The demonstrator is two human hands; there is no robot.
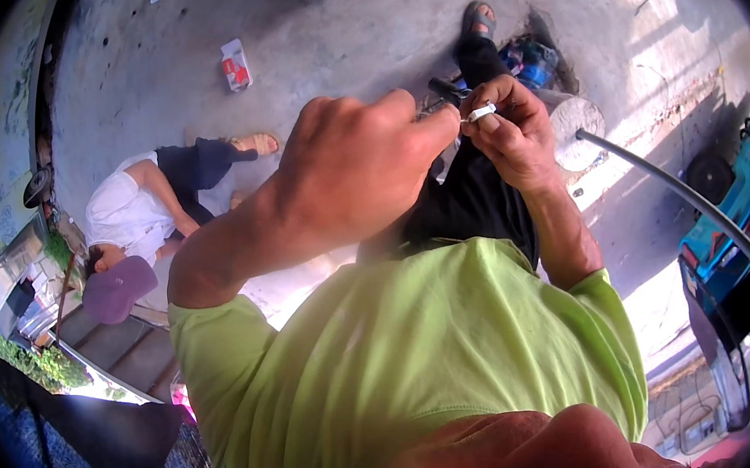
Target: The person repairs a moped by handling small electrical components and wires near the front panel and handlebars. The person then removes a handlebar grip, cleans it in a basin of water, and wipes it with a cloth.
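My right hand [515,132] pinches a small white rectangular piece [482,112] between thumb and fingers. Close beside it, my left hand [358,158] is closed, its thumb and forefinger pressed together against the near end of the piece. A thin pale strand seems to run between the left fingertips and the white piece. What else the left fingers hold is hidden by the hand. Both hands are raised in front of my green shirt [414,340], above my black trousers [471,192].
A red and white carton [235,65] lies on the concrete floor [328,47]. To the left, a person in a white shirt and purple cap [120,290] sits low. A bent grey pipe [661,176] curves along the right, near a teal-framed object [729,206]. Blue items [535,62] lie beyond my right hand.
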